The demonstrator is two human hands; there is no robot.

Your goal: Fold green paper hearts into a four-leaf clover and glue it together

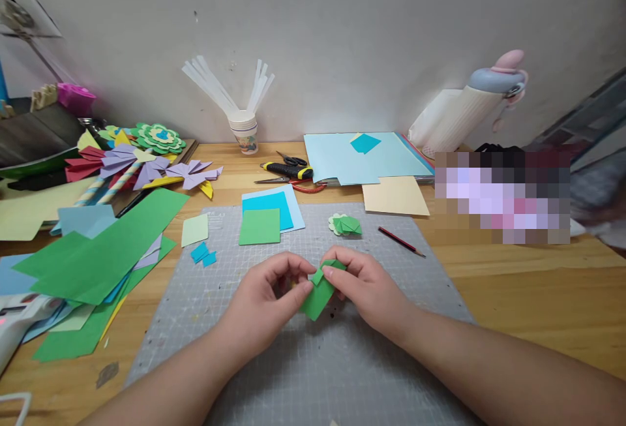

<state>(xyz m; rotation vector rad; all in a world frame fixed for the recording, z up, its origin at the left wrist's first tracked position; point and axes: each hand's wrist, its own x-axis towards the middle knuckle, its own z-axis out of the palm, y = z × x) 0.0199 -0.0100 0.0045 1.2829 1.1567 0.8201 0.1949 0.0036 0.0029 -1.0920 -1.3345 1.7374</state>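
A small folded green paper [320, 297] is held over the grey cutting mat [274, 374]. My right hand [366, 286] pinches its upper right part between thumb and fingers. My left hand [274, 292] is at its left edge, thumb and index finger curled close to a small folded flap. Beyond my hands lie a green square [259, 226] on blue sheets [293, 207], and a pale scalloped piece with folded green paper [346, 225]. Small blue pieces [200, 253] and a pale green square [194, 230] rest at the mat's left.
Green sheets [112, 250], paper flowers [159, 137] and a white tool [24, 321] are on the left. Along the back are a cup of strips [244, 134], a cutter [287, 170], scissors [292, 159] and light blue sheets [366, 165]. A pencil [401, 241] and bottle [469, 113] are right.
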